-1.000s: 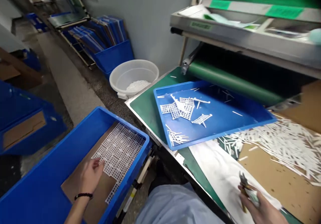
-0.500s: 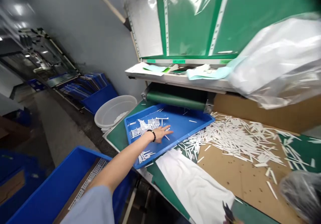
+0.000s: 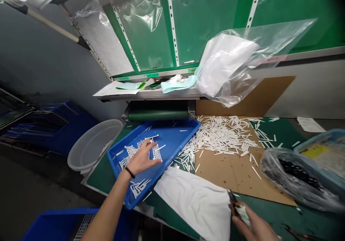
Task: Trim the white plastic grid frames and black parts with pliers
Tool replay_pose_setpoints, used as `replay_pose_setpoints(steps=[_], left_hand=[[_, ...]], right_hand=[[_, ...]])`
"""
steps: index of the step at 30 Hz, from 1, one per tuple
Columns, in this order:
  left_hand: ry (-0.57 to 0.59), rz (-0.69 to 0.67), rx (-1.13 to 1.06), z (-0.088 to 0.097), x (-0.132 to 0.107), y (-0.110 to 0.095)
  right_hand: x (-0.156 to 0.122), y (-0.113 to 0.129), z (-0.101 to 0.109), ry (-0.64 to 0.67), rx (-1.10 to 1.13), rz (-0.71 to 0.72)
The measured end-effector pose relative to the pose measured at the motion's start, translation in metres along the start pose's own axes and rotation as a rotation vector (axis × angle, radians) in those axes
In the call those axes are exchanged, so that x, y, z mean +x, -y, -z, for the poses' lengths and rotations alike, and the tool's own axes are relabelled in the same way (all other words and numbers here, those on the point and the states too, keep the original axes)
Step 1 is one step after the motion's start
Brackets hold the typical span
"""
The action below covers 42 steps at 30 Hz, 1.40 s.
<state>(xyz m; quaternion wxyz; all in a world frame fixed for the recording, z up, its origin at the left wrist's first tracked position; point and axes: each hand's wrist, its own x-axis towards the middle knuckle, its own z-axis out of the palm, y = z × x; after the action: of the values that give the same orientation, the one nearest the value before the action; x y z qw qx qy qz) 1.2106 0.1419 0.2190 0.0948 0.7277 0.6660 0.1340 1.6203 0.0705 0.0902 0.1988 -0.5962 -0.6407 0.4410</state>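
My left hand [image 3: 142,158] lies with its fingers spread over white plastic lattice pieces [image 3: 156,153] inside a shallow blue tray [image 3: 172,136]. A small bundle of white plastic strips [image 3: 138,187] lies in the tray's near corner. My right hand [image 3: 250,224] grips side cutters [image 3: 233,199] with a white wrap about the handles, above a green mat, next to a white cloth [image 3: 194,201]. A large heap of loose white strips [image 3: 223,136] covers a cardboard sheet [image 3: 229,174] beyond the tray.
A translucent plastic basin [image 3: 93,144] stands left of the tray. A blue crate [image 3: 59,223] with lattice sheets sits at the lower left. A plastic bag of black items [image 3: 291,176] lies at the right, and a second pair of cutters [image 3: 299,236] lies at the bottom edge.
My left hand has gone from the blue crate to the tray and now lies on the lattice pieces. My right hand has come back into view with the cutters. The view has swung upward.
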Motion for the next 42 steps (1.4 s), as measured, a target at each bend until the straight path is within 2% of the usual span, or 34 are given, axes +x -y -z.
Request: replay_pose_setpoints(steps=[2, 3, 6, 10, 13, 19, 25, 36, 42], left_hand=[[-0.066, -0.010, -0.012, -0.007, -0.036, -0.024], [-0.079, -0.012, -0.017, -0.018, -0.054, -0.035], [-0.062, 0.009, -0.063, -0.071, -0.092, -0.058], [-0.083, 0.067, -0.175, -0.147, -0.106, -0.070], [-0.109, 0.080, -0.303, -0.174, -0.103, -0.065], [-0.026, 0.014, -0.550, -0.180, -0.104, -0.052], [-0.123, 0.122, -0.656, -0.191, -0.102, -0.052], [-0.143, 0.068, -0.600, -0.199, -0.096, -0.054], [-0.161, 0.068, -0.585, -0.203, -0.093, -0.052]], right_hand=[[0.006, 0.030, -0.011, 0.097, -0.026, 0.118], [0.009, 0.046, -0.016, 0.134, -0.047, 0.167], [0.022, 0.081, -0.027, 0.255, -0.139, 0.232], [0.039, 0.092, -0.047, 0.401, -0.335, 0.200], [0.047, 0.086, -0.061, 0.487, -0.451, 0.179], [0.052, 0.086, -0.072, 0.544, -0.573, 0.178], [0.053, 0.090, -0.078, 0.525, -0.622, 0.180], [0.056, 0.093, -0.092, 0.465, -0.694, 0.159], [0.059, 0.092, -0.093, 0.509, -0.687, 0.159]])
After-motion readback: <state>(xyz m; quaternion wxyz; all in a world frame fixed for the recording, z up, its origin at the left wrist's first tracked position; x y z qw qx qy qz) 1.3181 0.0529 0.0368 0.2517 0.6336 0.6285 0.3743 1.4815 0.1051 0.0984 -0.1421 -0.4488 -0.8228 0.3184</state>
